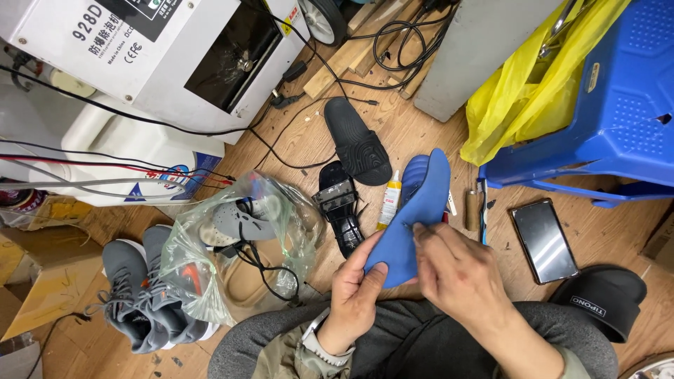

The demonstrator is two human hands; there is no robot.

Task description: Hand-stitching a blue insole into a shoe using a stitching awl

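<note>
I hold a blue shoe insole (419,203) above my lap, its toe end pointing away from me. My left hand (354,291) grips its near end from below, thumb on top. My right hand (460,274) pinches the insole's right edge near the middle with its fingertips. A second blue insole (409,175) lies on the wooden floor just behind it, mostly hidden. A small glue bottle (389,200) with a yellow label lies on the floor to the left of the insole.
A black slide sandal (357,142) and a black strappy sandal (341,207) lie ahead. A clear bag of shoes (239,245) and grey sneakers (144,295) sit left. A phone (544,240), a blue plastic stool (604,105), a yellow bag (526,91), another black slide (604,298) and a white machine (140,49) with cables surround me.
</note>
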